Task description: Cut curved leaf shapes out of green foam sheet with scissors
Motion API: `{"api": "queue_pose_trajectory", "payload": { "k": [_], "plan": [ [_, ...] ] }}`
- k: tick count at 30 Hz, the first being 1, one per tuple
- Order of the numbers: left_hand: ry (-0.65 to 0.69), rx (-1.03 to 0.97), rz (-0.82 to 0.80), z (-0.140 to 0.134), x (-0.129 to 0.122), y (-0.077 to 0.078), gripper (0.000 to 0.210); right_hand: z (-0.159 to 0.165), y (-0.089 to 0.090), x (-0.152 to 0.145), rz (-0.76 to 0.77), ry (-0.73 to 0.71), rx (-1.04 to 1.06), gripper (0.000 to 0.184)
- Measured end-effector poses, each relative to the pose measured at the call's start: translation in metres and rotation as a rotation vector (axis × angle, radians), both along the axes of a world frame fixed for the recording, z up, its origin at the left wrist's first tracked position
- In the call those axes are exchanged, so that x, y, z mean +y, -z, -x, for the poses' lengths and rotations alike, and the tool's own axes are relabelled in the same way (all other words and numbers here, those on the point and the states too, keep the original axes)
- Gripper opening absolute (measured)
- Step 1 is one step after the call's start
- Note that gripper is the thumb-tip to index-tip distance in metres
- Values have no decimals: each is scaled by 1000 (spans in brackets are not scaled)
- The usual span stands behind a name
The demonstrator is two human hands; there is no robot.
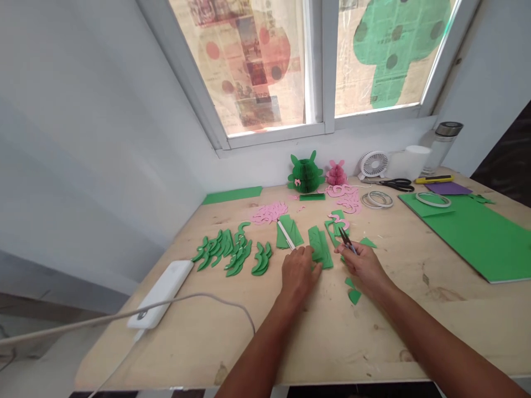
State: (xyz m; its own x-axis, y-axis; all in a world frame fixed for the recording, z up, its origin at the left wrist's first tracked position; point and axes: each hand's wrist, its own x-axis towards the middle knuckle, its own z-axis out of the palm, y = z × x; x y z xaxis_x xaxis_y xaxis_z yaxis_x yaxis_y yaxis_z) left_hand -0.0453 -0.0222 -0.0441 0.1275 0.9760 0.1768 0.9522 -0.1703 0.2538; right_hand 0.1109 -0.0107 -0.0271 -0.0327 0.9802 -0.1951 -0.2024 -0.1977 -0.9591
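My left hand (299,272) is bent over the lower left edge of some folded green paper (320,246), thumb and fingertips closed on it. Dark pointed thread snips (347,239) are in my right hand (367,266), their two blade tips apart. Around those blades lie green paper scraps (331,235) and a curved pink cutout (341,222). A white pen (286,234) rests on another green paper piece (295,232), just beyond my left hand. Small green offcuts (354,296) sit below my right hand.
Green curved cutouts (238,257) and pink ones (269,212) lie in piles. Farther back stand a green honeycomb figure (306,174), a pink one (336,173), a fan (374,164) and a bottle (443,146). A cable (199,295) crosses near a white power bank (161,293). Green sheets (485,237) lie right.
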Motion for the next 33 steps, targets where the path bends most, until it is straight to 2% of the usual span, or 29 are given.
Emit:
{"api": "queue_pose_trajectory", "payload": {
  "k": [17, 33],
  "plan": [
    [-35, -6, 10, 0, 5, 4, 13, 1, 25, 8, -36, 1, -18, 35],
    [-81, -48, 62, -2, 4, -2, 24, 2, 22, 6, -68, 10, -6, 35]
  ]
}}
